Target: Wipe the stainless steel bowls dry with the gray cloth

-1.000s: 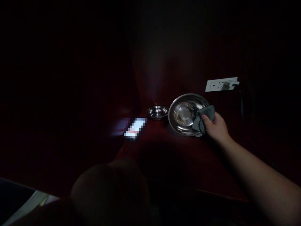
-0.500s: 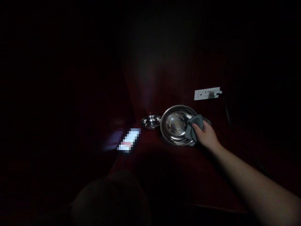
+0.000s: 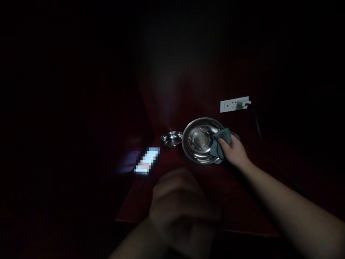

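Note:
My right hand (image 3: 237, 153) is closed on the rim of a shiny metal bowl (image 3: 199, 139), with a grey-green cloth (image 3: 221, 142) pressed between thumb and rim. The bowl is tilted so its inside faces me, and small pale specks or drops show on its bottom. My left hand (image 3: 184, 201) is low in the middle of the view, close to the camera and apart from the bowl. Motion blur and darkness hide its fingers. Behind the held bowl, a smaller metal dish (image 3: 171, 140) sits on the dark red surface.
A lit phone (image 3: 147, 161), its screen pixelated, lies left on the red tabletop (image 3: 129, 210), with thin cords below it. On the back wall a white socket panel (image 3: 229, 104) carries a plug with a dark cable (image 3: 258, 126). Much of the surroundings is black.
My left hand has moved up and to the right, into the middle of the view. The right hand still grips the bowl and cloth; the whole view has shifted slightly.

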{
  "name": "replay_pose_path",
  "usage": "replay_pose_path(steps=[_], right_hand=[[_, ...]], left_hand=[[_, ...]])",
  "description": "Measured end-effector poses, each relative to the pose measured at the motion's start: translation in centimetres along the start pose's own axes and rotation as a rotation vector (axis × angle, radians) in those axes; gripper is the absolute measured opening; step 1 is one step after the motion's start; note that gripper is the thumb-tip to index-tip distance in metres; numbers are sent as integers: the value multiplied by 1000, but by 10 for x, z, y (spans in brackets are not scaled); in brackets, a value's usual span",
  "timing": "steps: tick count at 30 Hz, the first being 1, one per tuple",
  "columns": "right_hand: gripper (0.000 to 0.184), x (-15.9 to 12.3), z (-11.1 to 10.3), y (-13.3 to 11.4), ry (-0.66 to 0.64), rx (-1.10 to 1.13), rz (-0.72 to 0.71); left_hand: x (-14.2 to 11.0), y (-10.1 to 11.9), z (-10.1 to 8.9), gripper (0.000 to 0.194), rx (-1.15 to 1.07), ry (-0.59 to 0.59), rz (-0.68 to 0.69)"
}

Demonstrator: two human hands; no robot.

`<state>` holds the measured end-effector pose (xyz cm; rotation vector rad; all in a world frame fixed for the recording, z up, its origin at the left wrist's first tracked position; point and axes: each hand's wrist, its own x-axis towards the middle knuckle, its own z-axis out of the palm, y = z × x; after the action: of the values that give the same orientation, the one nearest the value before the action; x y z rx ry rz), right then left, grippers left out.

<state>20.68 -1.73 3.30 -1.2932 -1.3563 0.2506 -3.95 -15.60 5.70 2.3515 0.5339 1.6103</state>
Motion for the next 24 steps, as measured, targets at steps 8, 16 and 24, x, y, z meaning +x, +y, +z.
replay_pose_path(steps=[8,16,24], right_hand=[[36,4,-2,1,94,-11,39],[39,4,-1,10,64,-26,68],[29,-3,4,6,-183,73,-10]], left_hand=[[58,-98,33,14,76,143,-95],[41,-149,41,23,19,499,-456],[33,-138,38,59,-585,240,-642]])
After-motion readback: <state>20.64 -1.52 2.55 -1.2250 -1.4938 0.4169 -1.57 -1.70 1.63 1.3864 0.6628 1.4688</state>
